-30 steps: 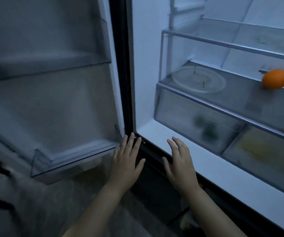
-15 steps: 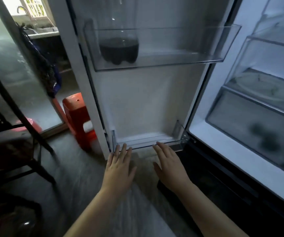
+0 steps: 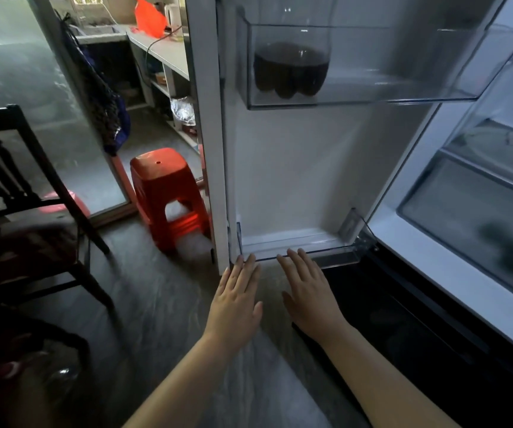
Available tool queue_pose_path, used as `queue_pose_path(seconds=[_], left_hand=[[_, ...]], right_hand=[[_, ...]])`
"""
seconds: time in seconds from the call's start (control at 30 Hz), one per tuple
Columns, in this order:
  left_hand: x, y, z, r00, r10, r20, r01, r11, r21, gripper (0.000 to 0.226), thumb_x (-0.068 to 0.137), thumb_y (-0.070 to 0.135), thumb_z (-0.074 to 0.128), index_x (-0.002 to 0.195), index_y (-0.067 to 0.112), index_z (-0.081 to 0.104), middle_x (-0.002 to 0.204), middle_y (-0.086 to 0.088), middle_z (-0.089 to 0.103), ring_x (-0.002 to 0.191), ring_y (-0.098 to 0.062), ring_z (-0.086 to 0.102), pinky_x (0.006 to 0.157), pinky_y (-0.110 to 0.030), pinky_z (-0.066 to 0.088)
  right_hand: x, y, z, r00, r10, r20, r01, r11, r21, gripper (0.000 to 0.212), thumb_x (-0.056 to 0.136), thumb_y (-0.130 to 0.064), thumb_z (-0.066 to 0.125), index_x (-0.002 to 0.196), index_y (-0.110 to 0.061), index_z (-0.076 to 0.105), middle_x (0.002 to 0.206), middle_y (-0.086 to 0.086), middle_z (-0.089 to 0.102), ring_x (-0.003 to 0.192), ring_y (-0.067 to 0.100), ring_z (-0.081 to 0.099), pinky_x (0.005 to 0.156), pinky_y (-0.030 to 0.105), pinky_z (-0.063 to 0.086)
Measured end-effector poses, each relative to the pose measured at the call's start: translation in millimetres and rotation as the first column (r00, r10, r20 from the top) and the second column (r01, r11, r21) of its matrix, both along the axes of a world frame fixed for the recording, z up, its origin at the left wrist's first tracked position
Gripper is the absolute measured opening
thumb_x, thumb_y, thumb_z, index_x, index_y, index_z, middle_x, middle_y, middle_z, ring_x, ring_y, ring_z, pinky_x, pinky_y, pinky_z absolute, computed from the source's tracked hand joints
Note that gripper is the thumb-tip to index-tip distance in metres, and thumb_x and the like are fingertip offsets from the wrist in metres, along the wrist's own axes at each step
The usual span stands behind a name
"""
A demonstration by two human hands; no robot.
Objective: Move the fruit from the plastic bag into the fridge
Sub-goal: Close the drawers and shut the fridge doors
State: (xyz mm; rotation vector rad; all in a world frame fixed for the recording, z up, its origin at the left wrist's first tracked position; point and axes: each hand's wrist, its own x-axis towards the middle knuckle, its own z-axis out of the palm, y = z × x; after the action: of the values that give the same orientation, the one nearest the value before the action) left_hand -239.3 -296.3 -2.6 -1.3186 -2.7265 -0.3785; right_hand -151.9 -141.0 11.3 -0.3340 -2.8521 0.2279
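The fridge stands open; its door (image 3: 295, 168) faces me and the inner compartment with a crisper drawer (image 3: 477, 223) is at the right edge. My left hand (image 3: 236, 301) and my right hand (image 3: 310, 295) hover side by side, fingers straight and empty, just below the door's bottom shelf (image 3: 295, 245). A clear plastic bag (image 3: 54, 381) lies dim at the lower left by the chair; its contents are hard to make out. No fruit shows in view.
A dark drink bottle (image 3: 290, 69) sits in the upper door shelf. A red plastic stool (image 3: 168, 196) stands left of the door. A dark wooden chair (image 3: 23, 193) is at the left. A counter (image 3: 162, 47) with an orange bag lies behind.
The view swung left from the fridge interior with its oranges to the open door, stool and chair. Both hands stayed flat and empty in front of me.
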Motion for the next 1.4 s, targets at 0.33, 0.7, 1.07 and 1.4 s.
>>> queue_pose_path(seconds=[0.33,0.7,1.07,1.4], left_hand=[[57,1,-4,0.996,-0.090,-0.021,0.091,0.995,0.048,0.089,0.072,0.030,0.072,0.147,0.012,0.026,0.156,-0.006,0.019,0.145,-0.022,0.008,0.113,-0.042,0.009],[164,27,7,0.978,-0.204,-0.039,0.202,0.978,-0.050,0.082,0.077,0.030,0.057,0.148,0.010,0.022,0.158,-0.009,0.011,0.144,-0.026,0.012,0.111,-0.044,0.014],[262,94,22,0.956,-0.229,-0.183,0.183,0.954,-0.239,0.079,0.092,0.035,0.042,0.147,0.004,-0.005,0.155,-0.012,-0.014,0.144,-0.025,-0.010,0.112,-0.042,-0.018],[279,108,33,0.956,-0.269,-0.113,0.246,0.951,-0.187,0.079,0.086,0.035,0.053,0.149,0.009,0.013,0.157,-0.010,0.005,0.145,-0.023,0.007,0.115,-0.039,0.004]], right_hand=[[47,6,-11,0.997,-0.049,-0.059,0.044,0.995,-0.093,0.067,0.081,-0.020,0.046,0.144,-0.010,0.030,0.151,0.012,0.033,0.144,0.027,0.018,0.112,0.046,0.030],[137,38,-9,0.985,-0.123,-0.123,0.097,0.976,-0.195,0.055,0.087,-0.017,0.060,0.138,-0.011,0.042,0.152,0.007,0.031,0.143,0.021,0.020,0.113,0.035,0.028],[216,110,8,0.992,-0.128,-0.017,0.124,0.981,-0.148,0.050,0.089,-0.010,0.056,0.137,-0.011,0.042,0.155,0.003,0.025,0.144,0.020,0.020,0.117,0.034,0.017],[233,129,26,0.984,-0.068,0.162,0.084,0.992,-0.094,0.063,0.094,-0.016,0.048,0.150,-0.019,0.020,0.159,0.000,0.007,0.146,0.017,0.004,0.118,0.036,0.015]])
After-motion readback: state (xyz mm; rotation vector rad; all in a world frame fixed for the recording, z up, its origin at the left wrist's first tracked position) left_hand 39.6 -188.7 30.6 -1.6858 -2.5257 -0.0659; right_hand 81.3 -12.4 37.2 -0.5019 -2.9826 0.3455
